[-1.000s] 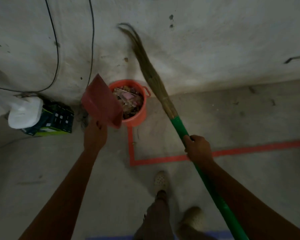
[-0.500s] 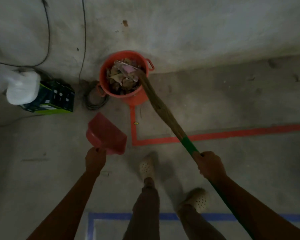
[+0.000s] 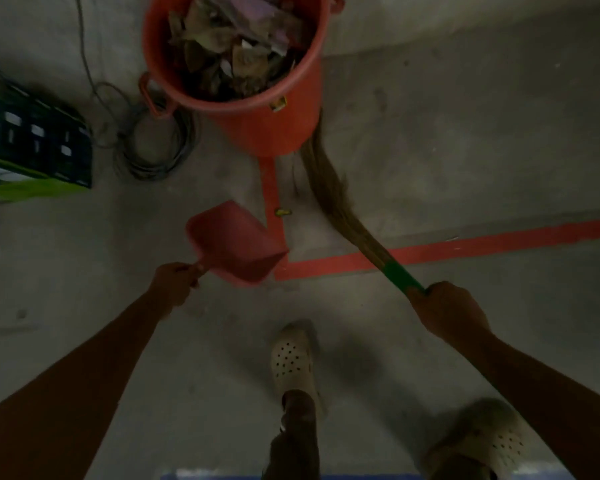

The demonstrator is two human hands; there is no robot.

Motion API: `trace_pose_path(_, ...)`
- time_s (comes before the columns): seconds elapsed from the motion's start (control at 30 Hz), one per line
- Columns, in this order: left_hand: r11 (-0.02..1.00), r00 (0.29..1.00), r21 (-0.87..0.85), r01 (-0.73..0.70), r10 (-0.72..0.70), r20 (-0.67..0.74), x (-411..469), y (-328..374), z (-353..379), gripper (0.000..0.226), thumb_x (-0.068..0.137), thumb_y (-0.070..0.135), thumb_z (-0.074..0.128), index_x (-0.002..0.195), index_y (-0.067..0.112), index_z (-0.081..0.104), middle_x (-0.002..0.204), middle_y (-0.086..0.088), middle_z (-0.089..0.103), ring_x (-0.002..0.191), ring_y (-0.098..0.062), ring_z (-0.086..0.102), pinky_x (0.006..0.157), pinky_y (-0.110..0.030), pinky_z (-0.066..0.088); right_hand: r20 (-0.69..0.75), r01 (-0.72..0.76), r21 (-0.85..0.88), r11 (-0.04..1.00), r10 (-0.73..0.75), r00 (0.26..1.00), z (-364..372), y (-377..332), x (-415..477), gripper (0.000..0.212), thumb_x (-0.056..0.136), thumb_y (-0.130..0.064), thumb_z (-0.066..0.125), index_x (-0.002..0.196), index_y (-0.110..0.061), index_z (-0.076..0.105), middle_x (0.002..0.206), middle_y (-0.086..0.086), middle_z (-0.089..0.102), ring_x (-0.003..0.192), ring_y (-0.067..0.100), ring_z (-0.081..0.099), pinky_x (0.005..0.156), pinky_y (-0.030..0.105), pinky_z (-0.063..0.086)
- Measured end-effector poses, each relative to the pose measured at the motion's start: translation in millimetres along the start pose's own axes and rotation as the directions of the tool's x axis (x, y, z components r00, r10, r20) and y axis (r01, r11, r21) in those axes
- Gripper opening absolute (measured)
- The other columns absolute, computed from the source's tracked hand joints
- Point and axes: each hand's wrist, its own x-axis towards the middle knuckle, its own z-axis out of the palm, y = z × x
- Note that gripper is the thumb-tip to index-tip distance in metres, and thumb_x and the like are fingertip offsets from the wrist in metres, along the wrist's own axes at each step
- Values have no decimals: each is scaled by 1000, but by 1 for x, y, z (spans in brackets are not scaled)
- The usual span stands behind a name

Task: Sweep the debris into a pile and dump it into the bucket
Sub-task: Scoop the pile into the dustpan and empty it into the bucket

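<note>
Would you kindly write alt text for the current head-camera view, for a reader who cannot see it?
Seen from above, a person's left hand holds a red dustpan and the right hand grips a green-handled broom, its bristles down beside an orange bucket full of dry leaves and scraps.

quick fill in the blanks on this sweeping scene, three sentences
1. The left hand grips the handle of the red plastic ____.
2. The right hand holds the brown-bristled broom by its ____ handle.
3. Dry leaves fill the orange plastic ____.
Missing words: dustpan; green; bucket.
</note>
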Motion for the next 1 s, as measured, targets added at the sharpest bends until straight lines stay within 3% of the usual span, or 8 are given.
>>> trace_pose_path(0.13, 1000, 991, -25, 14, -11, 130, 48, 11, 0, 12, 96, 12, 60, 88, 3, 61, 73, -15, 56, 30, -5, 34, 36, -11, 22, -1, 68, -121, 990, -69, 998, 21, -23, 18, 52, 96, -61, 43, 78, -16, 59, 70, 4, 63, 59, 18, 62, 52, 27, 49)
trace_pose_path(0.33, 995, 959, -58, -78, 91, 269, 79, 24, 30, 19, 96, 19, 60, 83, 5, 59, 72, -13, 53, 33, -6, 32, 38, -13, 22, 39, 116, -251, 961, -110, 993, 27, -32, 21, 44, 97, -60, 44, 79, -22, 56, 70, -1, 62, 57, 12, 59, 48, 23, 43)
trace_pose_path(0.5, 982, 951, -135, -130, 162, 263, 68, 23, 53, 26, 97, 21, 60, 78, 4, 60, 76, -19, 47, 34, -8, 29, 40, -13, 20, 59, 118, -262, 958, -106, 993, 20, -21, 6, 43, 96, -61, 46, 79, -23, 57, 68, -3, 63, 56, 11, 61, 52, 25, 52)
trace_pose_path(0.73, 969, 951, -194, -150, 195, 239, -14, 35, 61, 30, 98, 17, 60, 71, 3, 63, 53, -10, 50, 32, -8, 33, 38, -13, 23, 101, 62, -203, 977, -43, 994, -23, 16, -65, 39, 97, -59, 47, 80, -25, 57, 69, -7, 61, 56, 6, 56, 53, 19, 46)
trace_pose_path(0.93, 945, 923, -273, -182, 259, 284, -117, 80, 57, 32, 99, 18, 57, 77, -5, 63, 64, -14, 44, 37, -10, 30, 42, -16, 21, 139, -43, -117, 992, 59, 989, -102, 59, -142, 35, 97, -58, 48, 86, -26, 59, 78, -6, 65, 66, 6, 63, 63, 21, 53)
trace_pose_path(1.0, 935, 915, -286, -212, 292, 277, -148, 107, 51, 34, 100, 16, 56, 72, -3, 61, 54, -9, 41, 36, -9, 30, 41, -16, 22, 124, -66, -75, 995, 75, 990, -132, 67, -165, 32, 97, -57, 49, 89, -28, 59, 82, -8, 66, 71, 5, 63, 67, 21, 51)
